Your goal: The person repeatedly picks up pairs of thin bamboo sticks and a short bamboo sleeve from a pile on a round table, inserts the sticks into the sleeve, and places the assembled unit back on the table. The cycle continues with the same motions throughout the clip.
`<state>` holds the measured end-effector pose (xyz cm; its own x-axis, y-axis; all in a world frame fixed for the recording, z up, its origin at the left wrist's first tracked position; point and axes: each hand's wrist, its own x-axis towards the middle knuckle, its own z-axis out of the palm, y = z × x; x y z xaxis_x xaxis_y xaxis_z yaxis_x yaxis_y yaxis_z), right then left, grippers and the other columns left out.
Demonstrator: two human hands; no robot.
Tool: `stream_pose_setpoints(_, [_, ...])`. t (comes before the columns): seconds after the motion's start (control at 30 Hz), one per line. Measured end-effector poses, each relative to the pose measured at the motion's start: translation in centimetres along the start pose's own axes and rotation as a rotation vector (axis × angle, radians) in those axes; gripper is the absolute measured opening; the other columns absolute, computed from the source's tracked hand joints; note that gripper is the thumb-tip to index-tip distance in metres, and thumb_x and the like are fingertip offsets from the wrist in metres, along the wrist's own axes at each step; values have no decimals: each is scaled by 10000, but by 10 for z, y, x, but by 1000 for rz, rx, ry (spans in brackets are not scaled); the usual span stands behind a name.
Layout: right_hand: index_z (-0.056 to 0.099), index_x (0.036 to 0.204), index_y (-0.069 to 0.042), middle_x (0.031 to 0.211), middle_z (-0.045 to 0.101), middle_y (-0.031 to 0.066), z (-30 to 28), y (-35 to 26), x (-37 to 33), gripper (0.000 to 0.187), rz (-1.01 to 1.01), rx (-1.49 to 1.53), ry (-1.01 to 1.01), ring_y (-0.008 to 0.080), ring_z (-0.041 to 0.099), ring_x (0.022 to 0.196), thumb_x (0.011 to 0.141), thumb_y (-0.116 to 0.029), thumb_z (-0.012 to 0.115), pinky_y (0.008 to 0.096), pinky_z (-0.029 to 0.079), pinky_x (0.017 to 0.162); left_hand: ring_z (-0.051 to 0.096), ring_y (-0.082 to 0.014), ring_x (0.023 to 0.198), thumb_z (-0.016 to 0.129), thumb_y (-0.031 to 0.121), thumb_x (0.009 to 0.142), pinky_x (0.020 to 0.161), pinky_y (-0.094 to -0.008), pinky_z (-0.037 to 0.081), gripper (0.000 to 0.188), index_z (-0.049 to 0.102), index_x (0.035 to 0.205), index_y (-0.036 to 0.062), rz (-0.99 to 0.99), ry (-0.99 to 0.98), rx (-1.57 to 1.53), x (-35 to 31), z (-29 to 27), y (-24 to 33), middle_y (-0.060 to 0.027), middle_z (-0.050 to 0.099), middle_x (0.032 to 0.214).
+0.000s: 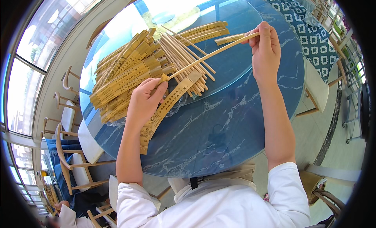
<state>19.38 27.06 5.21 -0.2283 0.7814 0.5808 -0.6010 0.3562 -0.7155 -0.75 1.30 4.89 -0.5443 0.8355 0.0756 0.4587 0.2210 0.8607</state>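
Observation:
My left hand [145, 99] pinches a small gold paper piece at the lower left end of a pair of wooden chopsticks [219, 50]. At their other end, my right hand [267, 51] grips them between thumb and fingers, so they slant up to the right above the table. A flat gold paper sleeve [167, 104] with dark print lies beneath and beside my left hand. Bare chopsticks [184, 57] are heaped just beyond it. Left of these is a big pile of paper-wrapped chopsticks [127, 77]. Another wrapped packet [226, 40] lies near my right fingertips.
The round blue marbled table [211, 138] carries a glass turntable [239, 77] under the piles. More wrapped packets [205, 33] lie at the far side. A patterned cloth [309, 38] covers the right edge. Wooden chairs [80, 163] stand along the left by windows.

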Motion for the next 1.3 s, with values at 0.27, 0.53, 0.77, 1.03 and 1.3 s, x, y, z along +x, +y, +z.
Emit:
stream_pose_setpoints(0.27, [582, 942, -88, 796, 548, -14, -1, 2, 1, 328, -4, 30, -3, 61, 523, 728, 1146, -341, 539, 227, 502, 715, 666, -85, 766, 665, 242, 1080, 714, -257, 548, 301, 751, 1200, -21, -54, -6, -10, 1, 2, -3, -39, 752, 1021])
stream_pose_setpoints(0.53, [583, 940, -90, 795, 551, -13, 0, -2, 0, 333, 13, -25, -1, 61, 514, 714, 1149, -343, 531, 230, 493, 698, 694, -91, 865, 651, 233, 1086, 799, -270, 575, 308, 750, 1222, -25, -130, -26, -11, 2, -1, -8, -54, 771, 1035])
stream_pose_setpoints(0.77, [578, 934, -94, 793, 556, -11, -1, 0, 2, 339, -17, -10, -20, 61, 512, 714, 1149, -352, 531, 234, 488, 695, 696, -95, 867, 641, 234, 1091, 815, -276, 581, 302, 750, 1201, -25, -140, -41, -44, 1, 0, -5, -57, 776, 1018])
stream_pose_setpoints(1.03, [597, 924, -79, 775, 534, 14, -3, -1, 2, 343, 8, 34, -35, 95, 497, 740, 1155, -319, 519, 281, 544, 782, 728, -116, 912, 618, 226, 1102, 846, -283, 598, 295, 737, 1199, -26, -101, -32, -103, 0, 6, -4, -81, 777, 1020])
stream_pose_setpoints(1.3, [585, 924, -78, 775, 524, 16, -2, -2, 1, 333, 26, -4, -40, 104, 489, 736, 1155, -310, 523, 294, 543, 798, 753, -140, 937, 592, 162, 1096, 892, -303, 614, 270, 732, 1215, -36, -76, -79, -117, 0, 5, -4, -109, 791, 1023])
